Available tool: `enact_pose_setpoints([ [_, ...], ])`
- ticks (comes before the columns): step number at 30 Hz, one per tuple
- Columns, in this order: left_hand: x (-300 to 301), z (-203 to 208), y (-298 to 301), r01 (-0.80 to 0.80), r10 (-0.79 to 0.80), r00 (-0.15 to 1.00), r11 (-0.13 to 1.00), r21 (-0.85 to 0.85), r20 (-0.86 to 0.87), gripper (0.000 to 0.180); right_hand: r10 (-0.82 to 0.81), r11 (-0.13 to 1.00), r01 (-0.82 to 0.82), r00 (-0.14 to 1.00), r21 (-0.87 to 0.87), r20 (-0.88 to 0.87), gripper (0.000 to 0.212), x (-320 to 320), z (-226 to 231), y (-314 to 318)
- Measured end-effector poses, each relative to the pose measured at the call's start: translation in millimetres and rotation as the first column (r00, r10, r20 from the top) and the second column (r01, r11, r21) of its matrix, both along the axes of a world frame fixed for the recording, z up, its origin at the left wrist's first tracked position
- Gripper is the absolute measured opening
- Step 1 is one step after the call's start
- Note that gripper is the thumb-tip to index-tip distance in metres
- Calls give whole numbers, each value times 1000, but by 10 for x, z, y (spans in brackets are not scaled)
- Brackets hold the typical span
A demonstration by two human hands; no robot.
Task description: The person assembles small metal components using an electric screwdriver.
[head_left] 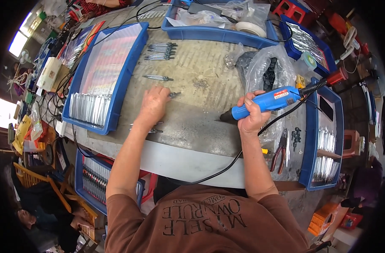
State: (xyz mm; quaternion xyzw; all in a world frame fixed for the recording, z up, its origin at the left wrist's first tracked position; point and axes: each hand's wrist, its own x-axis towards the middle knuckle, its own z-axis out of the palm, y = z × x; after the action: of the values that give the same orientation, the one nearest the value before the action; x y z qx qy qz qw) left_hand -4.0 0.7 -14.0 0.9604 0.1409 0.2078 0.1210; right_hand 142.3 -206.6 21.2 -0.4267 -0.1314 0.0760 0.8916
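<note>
My right hand (252, 114) is closed round a blue electric screwdriver (266, 102). Its dark tip points left and down over the worktable. My left hand (154, 102) rests at the table with curled fingers on a slim metal piece with a dark end (174, 95), most of it hidden under the hand. Just beyond lies a similar silver piece (157, 77), shaped like a drawing compass. Farther off is a row of several more such pieces (160, 51). Others lie partly behind my left forearm. A scatter of tiny metal parts (199, 83) sits between my hands, slightly farther away.
A blue tray (135, 48) of silver pieces stands left; another blue tray (314, 147) is at right. Pliers (279, 152) lie near it. Plastic bags (272, 67) and a long blue bin (218, 34) occupy the far side. The screwdriver's black cable (226, 170) loops across the near edge.
</note>
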Motion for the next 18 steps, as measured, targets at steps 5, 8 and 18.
enact_pose_setpoints([
  [5, 111, 41, -561, 105, -103, 993, 994, 35, -62, 15, -22, 999, 22, 1000, 29, -16, 34, -25, 21, 33],
  [8, 159, 48, -669, 107, -99, 991, 990, 89, -87, 13, -23, 1000, 24, 999, 20, -22, 33, -34, 7, 41],
  [18, -1, 147, -615, 267, -270, 955, 963, -39, -125, 12, -4, 1000, 4, 1000, 22, -26, 32, 7, -22, 22],
])
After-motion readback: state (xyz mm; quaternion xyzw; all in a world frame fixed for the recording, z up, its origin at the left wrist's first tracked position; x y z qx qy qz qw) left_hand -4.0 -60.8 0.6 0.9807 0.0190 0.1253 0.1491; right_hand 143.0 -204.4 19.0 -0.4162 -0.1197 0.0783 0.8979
